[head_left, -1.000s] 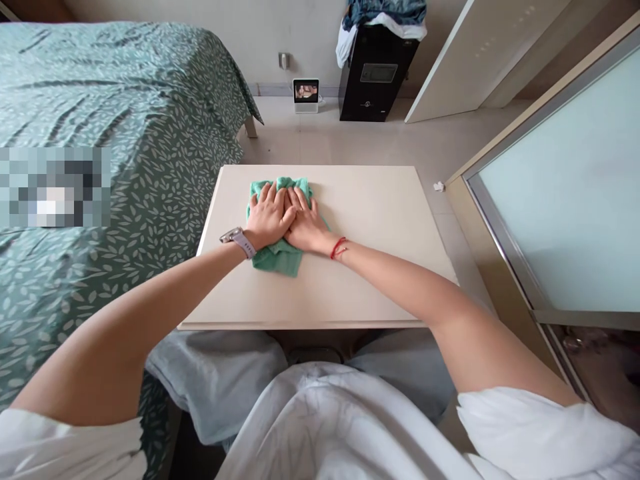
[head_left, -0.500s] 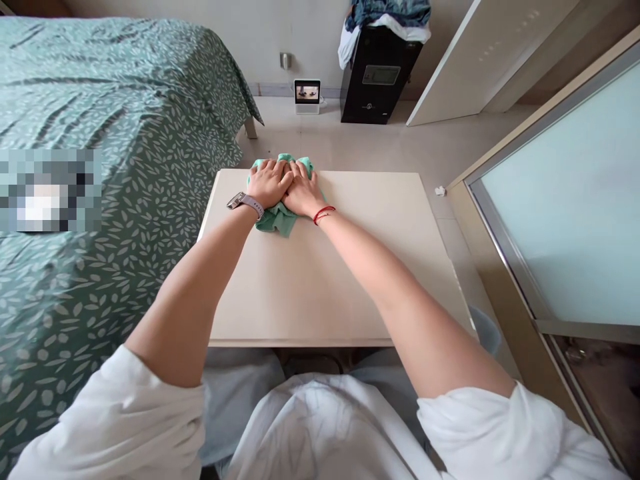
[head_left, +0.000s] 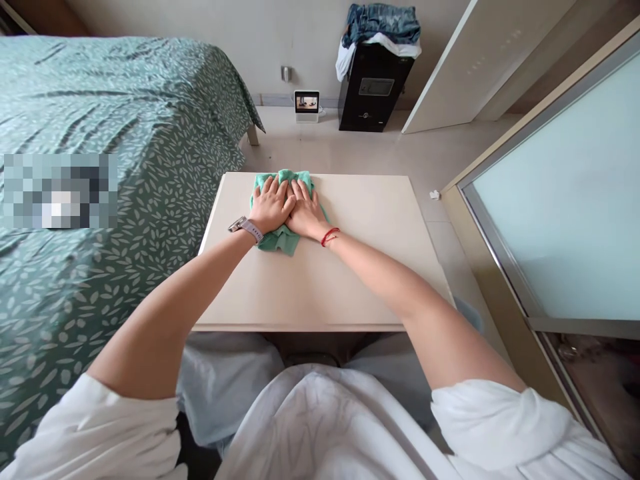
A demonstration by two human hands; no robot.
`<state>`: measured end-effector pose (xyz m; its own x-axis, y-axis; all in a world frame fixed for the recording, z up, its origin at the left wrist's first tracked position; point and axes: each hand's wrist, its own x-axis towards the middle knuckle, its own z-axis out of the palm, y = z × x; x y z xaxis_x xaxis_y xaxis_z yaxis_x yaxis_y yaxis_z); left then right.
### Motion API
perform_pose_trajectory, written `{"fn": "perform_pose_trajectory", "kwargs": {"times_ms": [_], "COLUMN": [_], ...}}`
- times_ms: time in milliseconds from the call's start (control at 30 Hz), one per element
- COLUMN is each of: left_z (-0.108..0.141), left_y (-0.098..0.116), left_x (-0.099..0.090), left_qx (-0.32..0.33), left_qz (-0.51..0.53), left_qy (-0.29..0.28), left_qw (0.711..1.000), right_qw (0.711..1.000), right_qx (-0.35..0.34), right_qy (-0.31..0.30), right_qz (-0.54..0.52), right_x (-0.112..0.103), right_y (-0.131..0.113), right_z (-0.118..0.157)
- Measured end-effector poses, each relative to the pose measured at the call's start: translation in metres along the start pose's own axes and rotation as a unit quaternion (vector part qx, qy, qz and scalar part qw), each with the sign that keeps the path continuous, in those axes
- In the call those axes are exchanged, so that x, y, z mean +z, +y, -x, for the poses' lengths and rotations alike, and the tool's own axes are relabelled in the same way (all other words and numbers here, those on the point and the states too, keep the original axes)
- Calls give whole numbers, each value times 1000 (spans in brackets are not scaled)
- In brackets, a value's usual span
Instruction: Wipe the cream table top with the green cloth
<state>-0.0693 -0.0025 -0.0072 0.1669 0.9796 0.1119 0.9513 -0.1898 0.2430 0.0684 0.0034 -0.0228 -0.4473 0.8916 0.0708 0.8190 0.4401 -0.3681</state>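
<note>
A green cloth (head_left: 280,241) lies spread near the far left corner of a pale tabletop (head_left: 370,227). My left hand (head_left: 271,205), with a watch at the wrist, rests flat on the cloth with its fingers spread. Beside it my right hand (head_left: 304,210), with a red string at the wrist, also presses flat on the cloth, fingers pointing away from me. The thumb side of my left hand overlaps my right hand. Neither hand is closed around the cloth.
A bed with a green leaf-patterned cover (head_left: 165,160) stands at the left. On the floor beyond the table are a small screen (head_left: 307,105) and a black cabinet (head_left: 373,93) with folded jeans on top. A frosted glass panel (head_left: 565,200) is at the right.
Both hands and the cloth have come slightly nearer to me, away from the table's far edge. The view has also shifted a little.
</note>
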Motion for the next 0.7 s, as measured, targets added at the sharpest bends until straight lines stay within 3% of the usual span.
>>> {"fn": "perform_pose_trajectory", "kwargs": {"times_ms": [433, 700], "left_z": [148, 228], "left_y": [64, 94], "left_x": [3, 13], "left_qx": [-8, 42], "left_qz": [-8, 3], "left_qy": [-9, -10], "left_qw": [1000, 999], "right_qw": [999, 993], "right_qx": [-34, -95], "right_qy": [-20, 4], "right_qz": [17, 73], "right_x": [-6, 2], "right_y": [-37, -38], "right_z": [159, 248]}}
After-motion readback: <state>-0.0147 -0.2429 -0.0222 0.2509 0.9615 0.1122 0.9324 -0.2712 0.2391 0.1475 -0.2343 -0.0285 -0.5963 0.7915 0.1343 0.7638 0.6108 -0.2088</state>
